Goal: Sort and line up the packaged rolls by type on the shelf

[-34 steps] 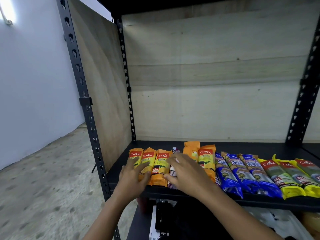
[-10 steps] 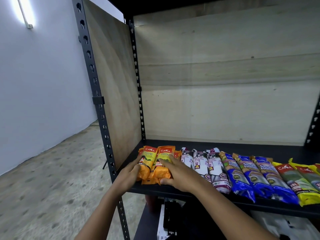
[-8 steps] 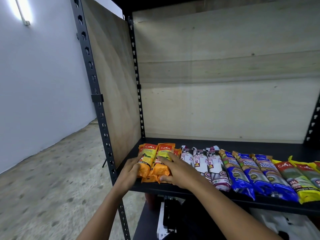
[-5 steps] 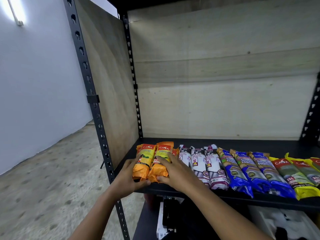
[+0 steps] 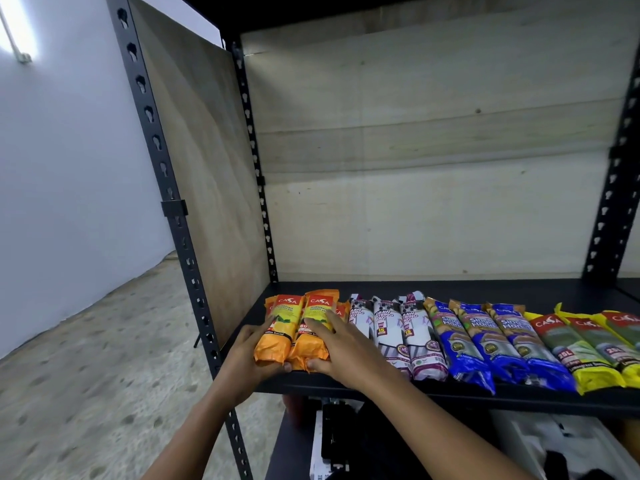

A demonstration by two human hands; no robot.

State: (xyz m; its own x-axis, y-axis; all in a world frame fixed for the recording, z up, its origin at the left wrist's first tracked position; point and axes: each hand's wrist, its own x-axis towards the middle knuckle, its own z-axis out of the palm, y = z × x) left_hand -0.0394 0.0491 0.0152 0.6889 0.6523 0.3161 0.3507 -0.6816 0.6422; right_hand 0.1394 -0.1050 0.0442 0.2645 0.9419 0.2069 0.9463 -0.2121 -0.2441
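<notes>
A row of packaged rolls lies on the black shelf [image 5: 485, 291]. Orange packs [image 5: 280, 327] are stacked at the far left, then three white-and-purple packs [image 5: 388, 330], three blue packs [image 5: 485, 337] and yellow packs [image 5: 581, 344] at the right. My left hand [image 5: 247, 358] cups the orange stack from its left side and front end. My right hand [image 5: 343, 348] grips the stack from the right, fingers over the top pack and thumb at the front end. More orange packs lie partly hidden underneath.
A black perforated upright [image 5: 180, 220] and a plywood side panel [image 5: 207, 168] close off the left. Plywood backs the shelf. A lower shelf [image 5: 346, 441] holds dark and white items. Concrete floor [image 5: 86, 375] lies to the left.
Earlier the orange packs lay spread out with others behind the white-and-purple ones. Now they are gathered into one stack at the far left between both hands, and the white-and-purple packs lie in line.
</notes>
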